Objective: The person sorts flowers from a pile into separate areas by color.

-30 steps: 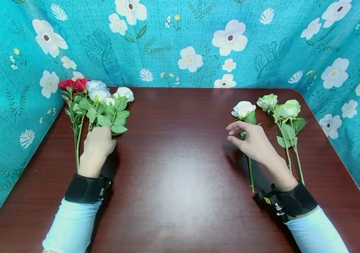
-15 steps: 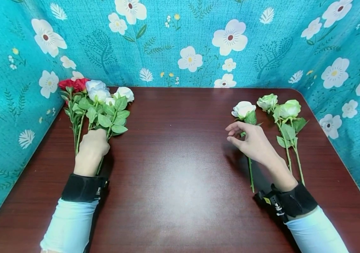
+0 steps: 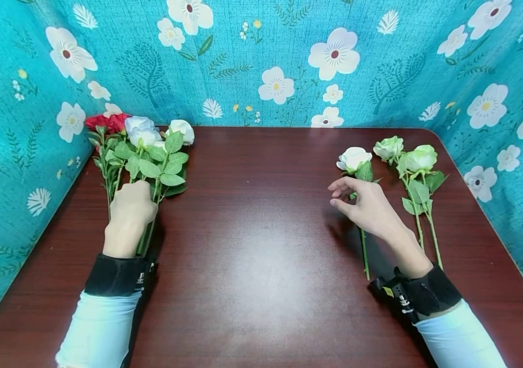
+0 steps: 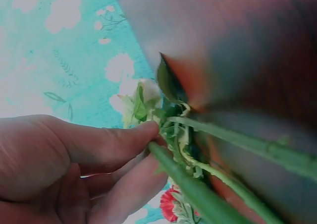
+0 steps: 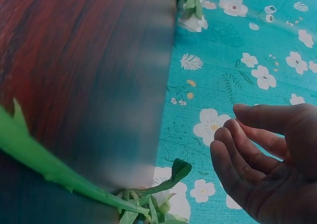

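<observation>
My left hand [image 3: 133, 205] is at the left-hand bunch of roses, with its thumb and fingertips pinching one green rose stem [image 4: 185, 184], as the left wrist view shows. Other stems [image 4: 242, 140] run beside it. A white rose [image 3: 182, 132] with broad green leaves tops the right side of this bunch. My right hand [image 3: 364, 204] hovers over a single white rose [image 3: 354, 159], overlapping its leaves and upper stem. The fingers are loosely bent, with nothing between thumb and fingertips. That rose's stem [image 3: 364, 254] lies on the table below the hand.
Red roses [image 3: 107, 123] and a pale blue rose [image 3: 142, 132] lie further left in the bunch. To the right of my right hand lie two pale green roses [image 3: 420, 158]. A flowered turquoise cloth [image 3: 238, 46] hangs behind the dark wooden table [image 3: 252, 214].
My left hand has moved left and slightly toward me, then a little up. The bunch's white rose and its leaves have lifted slightly and shifted. The right hand stays put.
</observation>
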{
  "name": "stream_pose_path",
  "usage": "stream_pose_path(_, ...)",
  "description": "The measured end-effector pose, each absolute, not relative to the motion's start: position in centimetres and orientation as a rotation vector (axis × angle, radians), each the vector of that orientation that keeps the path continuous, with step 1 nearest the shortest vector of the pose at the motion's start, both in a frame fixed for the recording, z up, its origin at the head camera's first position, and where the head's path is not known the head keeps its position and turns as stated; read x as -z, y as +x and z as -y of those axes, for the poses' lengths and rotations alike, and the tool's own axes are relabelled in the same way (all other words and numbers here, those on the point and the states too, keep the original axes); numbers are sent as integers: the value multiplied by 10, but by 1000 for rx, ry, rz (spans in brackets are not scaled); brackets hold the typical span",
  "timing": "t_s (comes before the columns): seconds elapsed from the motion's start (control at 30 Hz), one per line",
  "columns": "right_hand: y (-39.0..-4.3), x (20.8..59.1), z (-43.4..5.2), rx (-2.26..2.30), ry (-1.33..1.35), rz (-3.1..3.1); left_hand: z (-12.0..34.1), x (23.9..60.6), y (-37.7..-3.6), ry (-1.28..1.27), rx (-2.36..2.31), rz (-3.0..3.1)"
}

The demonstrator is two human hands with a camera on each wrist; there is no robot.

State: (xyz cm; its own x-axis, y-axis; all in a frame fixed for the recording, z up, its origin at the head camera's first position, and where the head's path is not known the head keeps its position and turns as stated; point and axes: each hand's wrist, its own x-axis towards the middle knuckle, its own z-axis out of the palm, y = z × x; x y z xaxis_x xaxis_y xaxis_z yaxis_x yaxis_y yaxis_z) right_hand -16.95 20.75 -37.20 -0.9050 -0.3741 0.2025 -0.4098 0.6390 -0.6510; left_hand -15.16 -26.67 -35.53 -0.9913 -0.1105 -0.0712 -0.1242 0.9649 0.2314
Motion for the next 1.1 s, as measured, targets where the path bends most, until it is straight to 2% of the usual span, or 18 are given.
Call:
stream_pose_path(0.57, -167, 371, -204, -1161, 670, 2797, 224, 341, -141, 50, -565, -3227)
stream_pose_path(1.1, -162, 365, -196, -1166, 715, 2770, 175, 336, -137, 185, -961, -3167)
